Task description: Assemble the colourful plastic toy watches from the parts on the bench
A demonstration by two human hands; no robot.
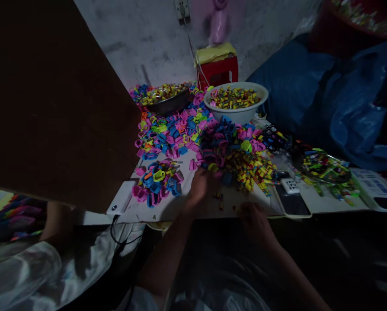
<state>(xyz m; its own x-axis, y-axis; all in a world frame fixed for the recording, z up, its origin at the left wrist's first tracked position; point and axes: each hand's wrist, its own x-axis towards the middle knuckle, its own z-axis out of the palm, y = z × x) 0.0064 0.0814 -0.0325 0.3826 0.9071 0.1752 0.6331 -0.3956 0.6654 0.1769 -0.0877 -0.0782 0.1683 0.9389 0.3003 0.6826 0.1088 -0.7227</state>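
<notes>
My left hand (200, 186) reaches over the table to the near edge of the heap of pink, blue and green plastic pieces (212, 142). Motion blur hides its fingertips, so its hold is unclear. At the table's front edge my right hand (255, 219) has its fingers drawn together; whatever they pinch is too dark and small to name. Between the hands lie a few small loose pieces (221, 202). Beyond the right hand spreads a pile of small yellow and red cylindrical pieces (254, 170). A smaller group of coloured plastic pieces (157, 181) lies left of my left hand.
A white basin (235, 114) and a dark metal bowl (172, 103) hold yellow-red pieces. A large cardboard panel (57, 108) blocks the left side. A phone (292, 201), a white power bank (123, 196) and a blue plastic bag (297, 95) flank the work area. Another person's arm (55, 222) shows at left.
</notes>
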